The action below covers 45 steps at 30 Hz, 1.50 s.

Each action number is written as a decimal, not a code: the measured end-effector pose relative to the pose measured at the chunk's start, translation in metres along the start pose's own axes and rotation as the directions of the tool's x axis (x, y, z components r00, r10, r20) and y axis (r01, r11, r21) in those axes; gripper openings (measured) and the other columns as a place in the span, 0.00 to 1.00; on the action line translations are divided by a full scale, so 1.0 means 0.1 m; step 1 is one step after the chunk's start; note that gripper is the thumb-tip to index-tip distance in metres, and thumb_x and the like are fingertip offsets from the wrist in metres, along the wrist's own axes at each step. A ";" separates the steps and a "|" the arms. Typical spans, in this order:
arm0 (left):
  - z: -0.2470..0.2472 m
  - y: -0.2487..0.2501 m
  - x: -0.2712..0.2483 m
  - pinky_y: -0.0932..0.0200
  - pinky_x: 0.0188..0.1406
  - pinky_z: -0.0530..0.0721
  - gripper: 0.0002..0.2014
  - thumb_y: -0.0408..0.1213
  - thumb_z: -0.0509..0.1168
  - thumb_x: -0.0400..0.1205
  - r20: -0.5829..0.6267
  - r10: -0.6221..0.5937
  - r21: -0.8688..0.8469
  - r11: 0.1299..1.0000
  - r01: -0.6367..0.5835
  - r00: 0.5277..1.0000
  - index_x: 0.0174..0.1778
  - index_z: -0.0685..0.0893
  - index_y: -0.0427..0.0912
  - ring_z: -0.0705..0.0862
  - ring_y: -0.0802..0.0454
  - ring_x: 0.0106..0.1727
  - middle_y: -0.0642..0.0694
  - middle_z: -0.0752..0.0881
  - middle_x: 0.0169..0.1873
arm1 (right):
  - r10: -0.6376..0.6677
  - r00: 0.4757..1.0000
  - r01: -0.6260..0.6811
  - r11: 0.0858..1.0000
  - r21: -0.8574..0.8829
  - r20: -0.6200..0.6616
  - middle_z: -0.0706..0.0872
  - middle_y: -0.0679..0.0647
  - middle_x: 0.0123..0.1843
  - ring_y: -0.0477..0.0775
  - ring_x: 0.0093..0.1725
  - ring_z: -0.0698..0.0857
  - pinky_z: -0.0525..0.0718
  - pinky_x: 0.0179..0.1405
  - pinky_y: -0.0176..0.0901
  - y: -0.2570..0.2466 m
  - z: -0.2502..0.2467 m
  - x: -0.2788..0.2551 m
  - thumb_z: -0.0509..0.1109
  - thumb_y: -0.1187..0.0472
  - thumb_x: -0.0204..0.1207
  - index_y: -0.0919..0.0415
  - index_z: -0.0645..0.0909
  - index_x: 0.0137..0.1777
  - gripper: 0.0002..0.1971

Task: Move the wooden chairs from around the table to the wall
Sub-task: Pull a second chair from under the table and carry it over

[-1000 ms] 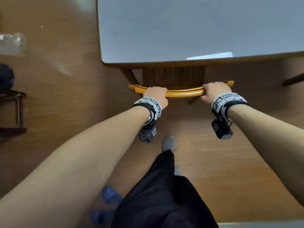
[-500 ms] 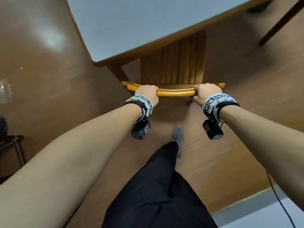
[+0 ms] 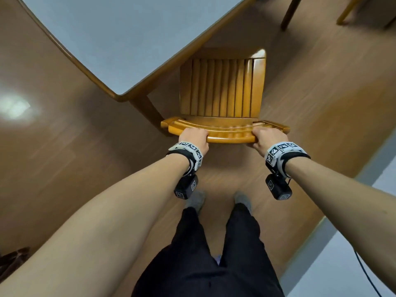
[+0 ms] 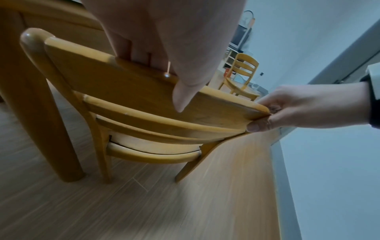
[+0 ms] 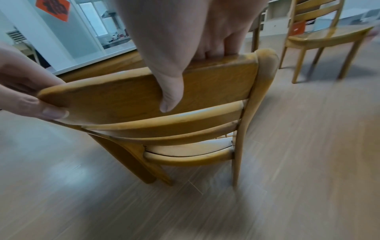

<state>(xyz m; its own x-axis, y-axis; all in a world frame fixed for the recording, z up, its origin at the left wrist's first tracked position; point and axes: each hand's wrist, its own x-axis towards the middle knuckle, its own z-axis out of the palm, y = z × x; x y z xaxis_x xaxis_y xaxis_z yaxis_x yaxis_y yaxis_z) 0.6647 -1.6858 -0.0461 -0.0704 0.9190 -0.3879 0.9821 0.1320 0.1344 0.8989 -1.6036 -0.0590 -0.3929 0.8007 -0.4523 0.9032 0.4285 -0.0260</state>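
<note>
Hands on the top rail: a person grips a wooden chair [image 3: 222, 91] by its back, seen from the head cam. L hand [image 3: 194, 138] clamps the rail's left end, R hand [image 3: 269, 139] the right end, both curled tight round the wood. L wrist cam shows the L hand's fingers [image 4: 131, 48] hooked over the rail's far face w/ thumb pressed on the near face; R hand [image 4: 304, 107] pinches the rail's other end between thumb and fingers. R wrist cam mirrors it: fingers [image 5: 216, 47] over the top, thumb down the back of the rail.

Chair sits w/ its slatted seat partly out from under the table [image 3: 120, 39], the seat's far left part still beneath the tabletop edge, just beside a table leg [image 3: 147, 112]. Whether the chair legs touch the floor [image 3: 64, 146] can't be told; the wrist views are blurred low down.

Person stands right behind the chair, black trousers [image 3: 205, 264], grey socks [image 3: 196, 200], feet apart. Pale wall [image 3: 353, 254] runs close behind on the right. Second chair [image 4: 240, 76] stands well apart near that wall, also seen in the R wrist view [image 5: 320, 32].
</note>
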 end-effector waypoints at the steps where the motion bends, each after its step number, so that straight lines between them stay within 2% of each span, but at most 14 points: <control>1: 0.03 -0.05 -0.05 0.51 0.47 0.85 0.06 0.45 0.66 0.83 0.002 0.023 0.017 1.000 -0.023 1.000 0.49 0.86 0.48 0.87 0.44 0.49 0.48 0.89 0.46 | 0.021 1.000 -0.021 1.000 0.004 0.005 0.89 0.56 0.54 0.63 0.53 0.88 0.88 0.47 0.54 -0.06 0.06 -0.08 0.71 0.46 0.81 0.51 0.82 0.55 0.10; 7: 0.28 -0.30 -0.47 0.50 0.51 0.84 0.08 0.46 0.67 0.83 0.004 0.173 0.070 0.982 -0.173 0.985 0.51 0.85 0.47 0.86 0.43 0.52 0.47 0.88 0.50 | 0.102 0.994 -0.102 0.995 -0.002 0.028 0.88 0.56 0.57 0.63 0.55 0.88 0.84 0.44 0.50 -0.43 0.43 -0.65 0.72 0.46 0.82 0.52 0.81 0.57 0.12; 11: 0.43 -0.43 -0.79 0.47 0.55 0.85 0.12 0.47 0.66 0.84 0.093 0.232 0.105 0.965 -0.241 0.968 0.58 0.85 0.46 0.85 0.41 0.56 0.45 0.87 0.54 | 0.119 0.990 -0.117 0.993 -0.020 0.081 0.87 0.55 0.59 0.62 0.56 0.88 0.87 0.48 0.53 -0.69 0.62 -1.04 0.70 0.44 0.83 0.55 0.79 0.60 0.16; 14: 0.52 -0.51 -1.06 0.45 0.56 0.86 0.14 0.48 0.65 0.85 0.183 0.251 0.124 0.953 -0.275 0.951 0.62 0.84 0.47 0.85 0.40 0.59 0.45 0.86 0.57 | 0.159 0.980 -0.158 0.987 -0.018 0.122 0.86 0.56 0.62 0.63 0.59 0.87 0.87 0.51 0.53 -0.92 0.75 -1.42 0.70 0.47 0.84 0.58 0.79 0.63 0.16; 17: 0.58 -0.61 -1.32 0.44 0.58 0.86 0.16 0.49 0.65 0.85 0.204 0.291 0.144 0.936 -0.322 0.935 0.65 0.84 0.48 0.85 0.41 0.61 0.45 0.85 0.61 | 0.200 0.975 -0.199 0.980 -0.017 0.102 0.86 0.55 0.63 0.62 0.60 0.87 0.86 0.52 0.52 -1.17 0.88 -1.74 0.70 0.49 0.85 0.58 0.80 0.65 0.16; 21: 0.68 -0.82 -1.66 0.45 0.55 0.87 0.15 0.49 0.65 0.85 0.217 0.340 0.170 0.910 -0.379 0.915 0.65 0.84 0.48 0.85 0.41 0.59 0.46 0.86 0.58 | 0.268 0.956 -0.271 0.962 0.010 0.117 0.87 0.55 0.62 0.61 0.59 0.87 0.86 0.49 0.51 -1.56 1.03 -2.14 0.70 0.50 0.85 0.57 0.80 0.64 0.15; 27: 0.84 -1.37 -2.05 0.45 0.59 0.84 0.16 0.49 0.64 0.85 0.289 0.451 0.192 0.837 -0.512 0.845 0.67 0.82 0.47 0.84 0.40 0.62 0.44 0.84 0.60 | 0.393 0.907 -0.407 0.910 0.077 0.153 0.85 0.56 0.63 0.61 0.62 0.86 0.86 0.53 0.53 -2.45 1.32 -2.65 0.71 0.51 0.84 0.58 0.79 0.66 0.15; 31: 0.91 -1.86 -2.27 0.45 0.71 0.76 0.22 0.47 0.64 0.87 0.359 0.535 0.235 0.742 -0.628 0.765 0.77 0.76 0.44 0.77 0.40 0.72 0.42 0.78 0.73 | 0.427 0.883 -0.450 0.889 0.086 0.197 0.84 0.55 0.66 0.58 0.65 0.84 0.83 0.51 0.51 -3.16 1.53 -2.91 0.69 0.50 0.86 0.59 0.77 0.69 0.17; 34: 0.91 -2.15 -2.42 0.47 0.74 0.73 0.23 0.44 0.63 0.87 0.380 0.578 0.273 0.676 -0.684 0.723 0.78 0.74 0.43 0.74 0.41 0.75 0.41 0.76 0.75 | 0.463 0.862 -0.487 0.869 0.089 0.205 0.84 0.55 0.67 0.57 0.66 0.84 0.81 0.48 0.51 -3.66 1.64 -3.06 0.68 0.52 0.86 0.59 0.77 0.69 0.16; 38: 0.88 -2.40 -2.60 0.47 0.75 0.70 0.23 0.42 0.63 0.87 0.413 0.590 0.280 0.642 -0.713 0.694 0.79 0.75 0.43 0.74 0.41 0.76 0.40 0.76 0.76 | 0.516 0.829 -0.545 0.832 0.101 0.216 0.84 0.55 0.67 0.58 0.65 0.85 0.75 0.44 0.48 -4.15 1.67 -3.24 0.67 0.51 0.87 0.59 0.77 0.69 0.16; 45: 0.91 -2.86 -2.93 0.47 0.74 0.71 0.22 0.38 0.62 0.85 0.428 0.634 0.275 0.587 -0.761 0.644 0.77 0.76 0.43 0.75 0.39 0.74 0.40 0.77 0.75 | 0.617 0.759 -0.648 0.746 0.151 0.210 0.86 0.54 0.66 0.59 0.64 0.87 0.75 0.44 0.48 -4.90 1.79 -3.52 0.66 0.51 0.87 0.57 0.78 0.70 0.16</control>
<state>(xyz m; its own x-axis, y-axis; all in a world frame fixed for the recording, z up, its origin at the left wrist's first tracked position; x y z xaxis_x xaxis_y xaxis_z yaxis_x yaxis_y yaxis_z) 0.4206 -2.0269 -0.0533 0.6522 0.5164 -0.5550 0.6784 -0.7242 0.1235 0.6253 -2.1707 -0.0464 0.2954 0.7837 -0.5464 0.9548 -0.2628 0.1392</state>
